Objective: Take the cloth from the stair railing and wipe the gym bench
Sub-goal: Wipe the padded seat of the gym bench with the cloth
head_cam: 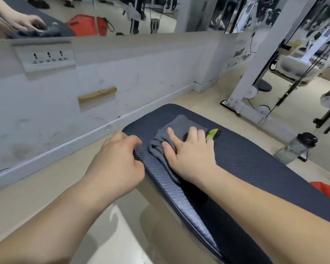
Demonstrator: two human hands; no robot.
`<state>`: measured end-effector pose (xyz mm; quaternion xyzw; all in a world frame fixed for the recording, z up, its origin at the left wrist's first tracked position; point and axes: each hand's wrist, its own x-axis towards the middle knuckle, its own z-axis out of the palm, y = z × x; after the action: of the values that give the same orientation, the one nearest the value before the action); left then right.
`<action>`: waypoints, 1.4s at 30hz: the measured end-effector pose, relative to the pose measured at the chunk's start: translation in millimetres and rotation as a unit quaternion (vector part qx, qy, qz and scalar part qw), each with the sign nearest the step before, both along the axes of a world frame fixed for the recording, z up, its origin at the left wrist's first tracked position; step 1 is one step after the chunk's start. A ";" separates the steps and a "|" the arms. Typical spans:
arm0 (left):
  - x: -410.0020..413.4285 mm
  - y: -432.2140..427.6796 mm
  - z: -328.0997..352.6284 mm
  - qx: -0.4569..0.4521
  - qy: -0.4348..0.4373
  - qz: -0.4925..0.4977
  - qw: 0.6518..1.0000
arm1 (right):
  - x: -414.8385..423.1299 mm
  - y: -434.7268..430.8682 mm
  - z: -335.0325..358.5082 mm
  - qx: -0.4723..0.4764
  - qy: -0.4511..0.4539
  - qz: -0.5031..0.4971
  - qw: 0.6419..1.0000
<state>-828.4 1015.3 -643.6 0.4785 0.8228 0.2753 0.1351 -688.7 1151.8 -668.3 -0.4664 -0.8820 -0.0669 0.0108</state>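
Bare worktop [255, 164] stretches right of the cloth [179, 124], free for a sweep. The left hand [118, 161] grips and blocks its left edge. Open floor [55, 178] runs to the wall [141, 73]. A bottle [295, 147] and a machine frame [255, 73] stand beyond the far side.

Bench pad [246, 159] — dark vinyl-like upholstery embossed with a fine carbon-weave texture, with a low sheen along its rolled edge; the cloth [179, 124] on it is soft, matt grey fabric with a lime-green tag [211, 133]. Floor [46, 187] smooth and glossy, showing reflections; wall [141, 79] matt white paint, scuffed and smudged, carrying a bare wooden block [97, 95]. Cable machine frame [255, 73] — smooth white-painted metal; bottle [293, 147] clear plastic with a black lid.
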 end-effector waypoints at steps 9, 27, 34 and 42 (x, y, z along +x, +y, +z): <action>-21.4 6.5 -11.6 0.023 -0.028 0.041 0.999 | -37.8 55.6 7.8 -0.032 0.004 0.023 0.999; -38.4 9.5 6.7 0.076 -0.056 0.113 0.989 | -61.1 -38.7 -8.3 0.038 0.075 0.167 0.982; -15.8 -6.4 12.0 0.021 -0.058 0.059 0.996 | -2.2 -73.8 -9.8 0.063 0.005 0.220 0.973; 39.8 -33.5 14.1 -0.026 -0.005 -0.052 0.998 | 96.0 -112.8 -1.7 0.095 -0.087 0.257 0.958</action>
<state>-788.6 981.8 -629.5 0.5157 0.8030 0.2486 0.1656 -592.7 1039.0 -670.0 -0.2136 -0.9591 -0.1855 -0.0053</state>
